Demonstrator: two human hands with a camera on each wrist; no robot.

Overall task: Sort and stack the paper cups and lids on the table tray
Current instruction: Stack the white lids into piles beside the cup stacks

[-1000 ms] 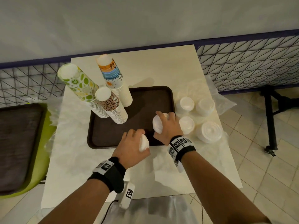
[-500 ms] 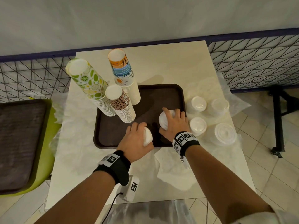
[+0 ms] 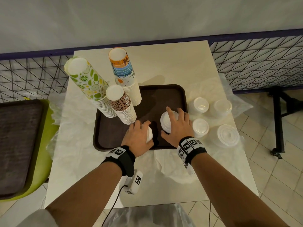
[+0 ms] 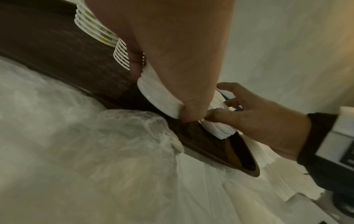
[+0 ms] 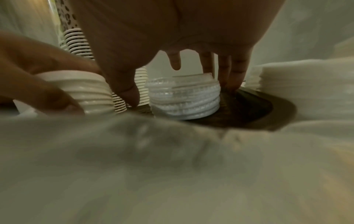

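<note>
A brown tray (image 3: 160, 97) lies on the white table. Three tall cup stacks stand on its left part: lime-print (image 3: 86, 81), orange-and-blue (image 3: 124, 74), leopard-print (image 3: 121, 105). My left hand (image 3: 137, 138) grips a short stack of white lids (image 3: 149, 135), tilted over the tray's near part; the left wrist view shows that lid stack (image 4: 159, 97) pinched between thumb and fingers. My right hand (image 3: 178, 126) is curled over a second lid stack (image 3: 167, 122), which stands on the tray (image 5: 254, 106) in the right wrist view, fingertips behind this lid stack (image 5: 184, 98).
Several more lid stacks sit on the table right of the tray, among them a white one (image 3: 200, 129) and a clear one (image 3: 227, 135). Crumpled clear plastic (image 3: 173, 167) covers the near table. A green chair (image 3: 41, 161) stands left; wire fencing runs behind.
Both hands have carried their lid stacks forward from the tray's near edge onto it. The right hand's stack went from tilted in the air to standing on the tray.
</note>
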